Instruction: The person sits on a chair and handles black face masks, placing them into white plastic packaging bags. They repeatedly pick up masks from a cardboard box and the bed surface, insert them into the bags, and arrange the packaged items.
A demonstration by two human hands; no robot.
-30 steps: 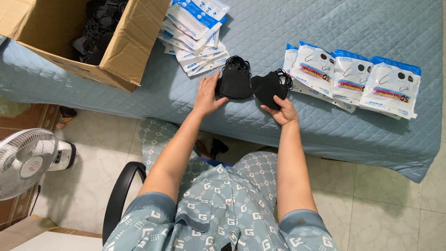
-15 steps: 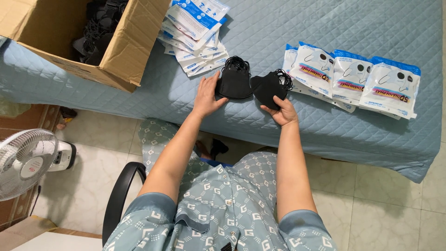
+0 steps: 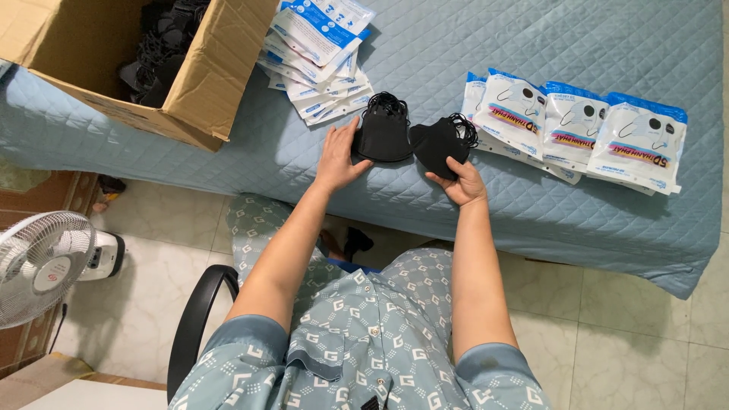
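Black face masks lie in two small stacks on the blue quilted bed cover, side by side and just touching, near the bed's near edge. My left hand rests flat and open against the left side of the left stack of masks, fingers spread, thumb along its near edge. My right hand is pinched on the near end of the right stack of masks, thumb on top and fingers beneath, lifting that end slightly off the cover. Both stacks show their ear loops bunched at the far ends.

Just to the right of the right stack, a row of sealed white-and-blue packets lies overlapped, running toward the right edge of the bed. Farther away and to the left, a loose pile of flat empty packets is fanned out beside an open cardboard box, which holds more black masks in a heap and sits on the far left corner of the bed.

I am seated in a black chair, wearing a patterned blue shirt, my forearms stretched over the tiled floor. On that floor, at the left, stands a white fan.
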